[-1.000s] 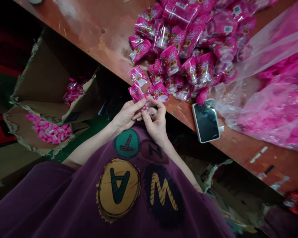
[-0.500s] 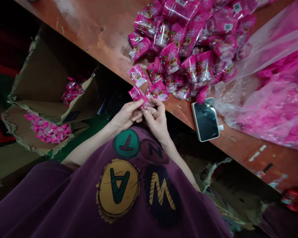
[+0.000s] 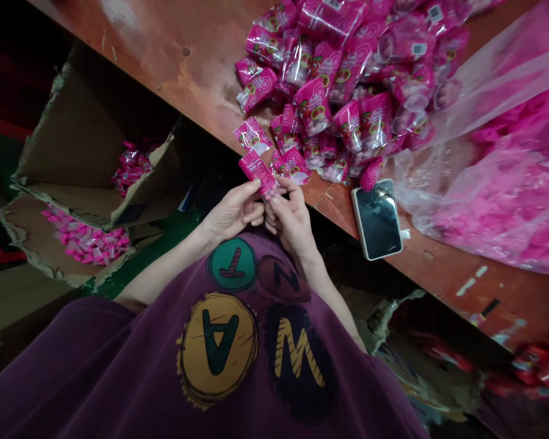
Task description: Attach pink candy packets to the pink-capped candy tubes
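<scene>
Held packet (image 3: 257,168) looks illegible; shirt (image 3: 254,381) bears "A".

Two hands (image 3: 238,210) (image 3: 293,221), one phone (image 3: 377,221) and dozens of packets (image 3: 313,107) show.

Heaped packets (image 3: 318,107) lie left of the bag (image 3: 476,107) on the table (image 3: 201,79).

- pink packet (image 3: 257,168): glossy printed wrapper, small pink balls at clear end
- held slanted, ball end toward phone (image 3: 377,221)
- left of phone in view, well apart
</scene>
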